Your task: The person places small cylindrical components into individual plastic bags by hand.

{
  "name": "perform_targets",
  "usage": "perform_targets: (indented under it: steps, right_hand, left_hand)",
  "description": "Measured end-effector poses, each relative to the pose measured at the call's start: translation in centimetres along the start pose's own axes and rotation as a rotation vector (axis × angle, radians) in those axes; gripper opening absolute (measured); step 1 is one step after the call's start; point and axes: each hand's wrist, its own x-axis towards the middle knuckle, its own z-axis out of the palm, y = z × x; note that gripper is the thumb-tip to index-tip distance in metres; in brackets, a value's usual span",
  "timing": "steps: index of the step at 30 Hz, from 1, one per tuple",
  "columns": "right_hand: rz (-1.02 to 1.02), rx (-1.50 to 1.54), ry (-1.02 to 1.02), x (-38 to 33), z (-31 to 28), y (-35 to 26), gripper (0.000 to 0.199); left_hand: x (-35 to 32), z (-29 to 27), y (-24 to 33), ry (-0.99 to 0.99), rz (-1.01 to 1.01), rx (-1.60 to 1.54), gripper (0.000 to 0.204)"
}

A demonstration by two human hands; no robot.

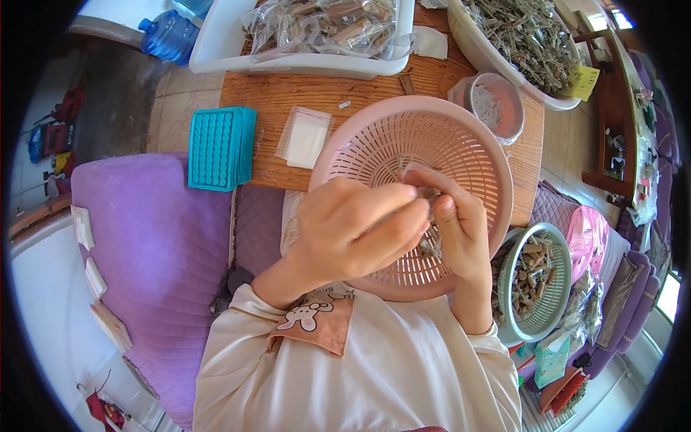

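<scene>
My left hand (360,223) and my right hand (461,219) meet above a pink plastic colander (502,165) in front of my chest. The left fingers are curled and pressed together. On the other side, the right thumb and index finger come close together, with the fingertips touching or nearly touching the left ones. Whatever lies between them is mostly hidden by the fingers. Thin pale, dry strands, like bits of dried plant (432,245), show just below the fingertips, inside the colander.
A stack of teal trays (223,147) and clear plastic bags (308,138) lie left on the wooden table (277,93). Behind stands a white bin (302,65) of bagged pieces. A tub of dried plants (518,43), a small bowl (497,108) and a green basket (565,288) stand right.
</scene>
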Motion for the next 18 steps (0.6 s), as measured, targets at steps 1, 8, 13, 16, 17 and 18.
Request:
perform_targets:
  steps: [1, 8, 13, 16, 17, 18]
  right_hand:
    - [-0.044, -0.041, -0.036, 0.0, 0.0, 0.1, 0.028]
    - [-0.027, -0.424, -0.110, -0.6, 0.0, -1.2, 0.021]
    - [-0.104, -0.615, -0.125, -0.6, 0.3, -1.5, 0.020]
    - [-0.065, -0.662, -0.126, -0.5, 0.7, -2.1, 0.022]
    - [-0.036, -0.658, -0.107, -0.4, 0.8, -2.3, 0.020]
    - [-0.034, -0.659, -0.106, -0.4, 0.8, -2.4, 0.020]
  left_hand:
    - [0.1, 0.2, -0.1, -0.052, 0.054, 0.064, 0.018]
    - [0.1, 0.8, -0.4, -0.224, 0.031, 0.088, 0.028]
    - [-0.5, 1.3, -1.3, -0.275, 0.056, 0.044, 0.018]
    - [-0.4, 1.5, -1.7, -0.263, -0.109, -0.150, 0.013]
    - [-0.3, 1.3, -1.9, -0.252, -0.185, -0.200, 0.012]
    - [-0.2, 1.2, -2.1, -0.240, -0.261, -0.250, 0.012]
